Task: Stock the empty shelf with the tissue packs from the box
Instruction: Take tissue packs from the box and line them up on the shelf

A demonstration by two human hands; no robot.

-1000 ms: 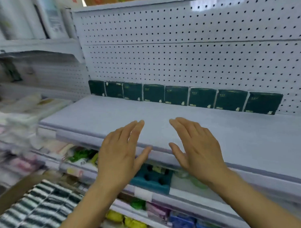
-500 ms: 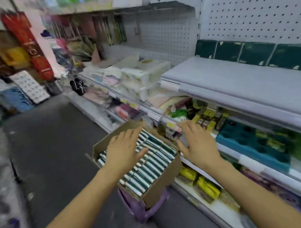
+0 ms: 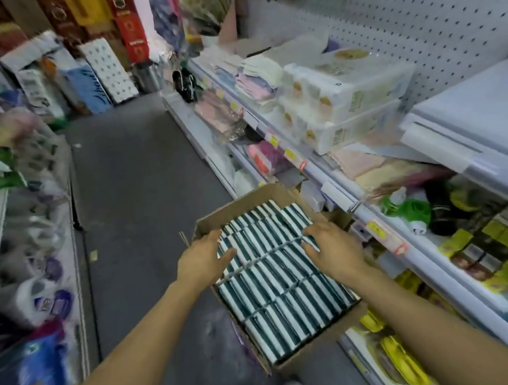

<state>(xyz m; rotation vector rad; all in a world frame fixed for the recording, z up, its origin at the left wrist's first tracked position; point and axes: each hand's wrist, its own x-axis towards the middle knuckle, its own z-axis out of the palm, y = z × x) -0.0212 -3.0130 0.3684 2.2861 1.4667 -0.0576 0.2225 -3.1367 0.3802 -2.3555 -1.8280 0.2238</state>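
From the head camera, an open brown cardboard box point(image 3: 279, 197) sits in the aisle, packed with rows of dark green and white tissue packs point(image 3: 279, 278) standing on edge. The left hand point(image 3: 202, 259) lies at the far left packs, the right hand point(image 3: 334, 247) at the far right ones, fingers spread over the tops; whether any pack is gripped, I cannot tell. The white metal shelf point(image 3: 480, 109) is up at far right.

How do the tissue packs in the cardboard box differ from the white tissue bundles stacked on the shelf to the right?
The tissue packs are dark green with white edges; the white tissue bundles are pale in clear wrap. The packs are small and stand on edge in tight rows inside the cardboard box; the bundles are large and lie flat, one on another. Both hands are on the packs; nothing touches the bundles. Both are still wrapped.
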